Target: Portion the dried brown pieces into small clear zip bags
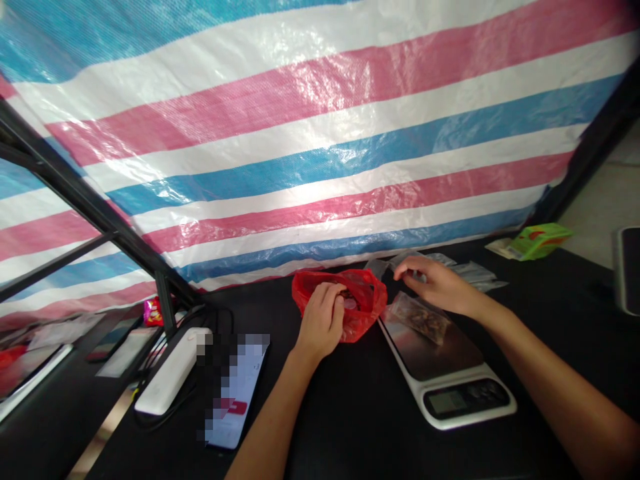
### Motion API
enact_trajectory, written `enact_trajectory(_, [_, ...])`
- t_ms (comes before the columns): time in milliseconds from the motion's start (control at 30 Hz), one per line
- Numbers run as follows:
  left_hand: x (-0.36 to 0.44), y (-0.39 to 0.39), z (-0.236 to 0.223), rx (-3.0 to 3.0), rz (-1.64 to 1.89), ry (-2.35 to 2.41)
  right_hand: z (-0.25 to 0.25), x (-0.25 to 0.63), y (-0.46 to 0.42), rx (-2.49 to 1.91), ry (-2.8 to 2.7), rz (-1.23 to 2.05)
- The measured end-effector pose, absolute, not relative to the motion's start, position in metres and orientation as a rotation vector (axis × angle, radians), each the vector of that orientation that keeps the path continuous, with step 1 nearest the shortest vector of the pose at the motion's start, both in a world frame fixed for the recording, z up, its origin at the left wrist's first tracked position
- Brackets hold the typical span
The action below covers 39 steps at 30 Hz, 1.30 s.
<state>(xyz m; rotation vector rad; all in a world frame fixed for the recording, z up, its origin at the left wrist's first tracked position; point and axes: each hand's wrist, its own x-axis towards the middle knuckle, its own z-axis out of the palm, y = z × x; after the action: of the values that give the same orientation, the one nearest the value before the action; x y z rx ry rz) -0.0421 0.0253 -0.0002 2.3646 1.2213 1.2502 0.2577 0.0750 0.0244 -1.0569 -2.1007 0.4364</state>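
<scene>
My left hand (323, 319) is at the mouth of a red plastic bag (361, 327), its fingers bent together over the near rim and the tips inside. Small brown pieces show by those fingertips; what the fingers hold is hidden. My right hand (431, 285) hovers over the far end of a white kitchen scale (430, 417), fingers loosely curled, nothing visible in them. Below it, a clear plastic bag of brown dried pieces (419, 317) lies on the scale's metal plate. The scale's display is too small to read.
Clear plastic bags (475, 275) lie behind the scale, with a green box (541, 241) at the back right. A phone (240, 393), a white power strip (173, 373) and cables are on the left. A black frame (65, 180) and striped tarp (325, 133) bound the black table.
</scene>
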Motion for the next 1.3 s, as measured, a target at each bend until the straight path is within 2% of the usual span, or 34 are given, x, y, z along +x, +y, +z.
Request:
enact_trajectory(233, [-0.042, 0.026, -0.001, 2.357, 1.228, 1.197, 0.028, 0.256, 0.072, -1.003, -2.155, 0.329])
enact_trajectory(667, [-0.043, 0.027, -0.003, 2.336, 1.211, 1.195, 0.043, 0.248, 0.058, -0.911, -2.188, 0.399])
enact_trajectory(1300, [-0.045, 0.029, -0.005, 2.327, 1.236, 1.174, 0.045, 0.246, 0.055, -0.894, -2.308, 0.324])
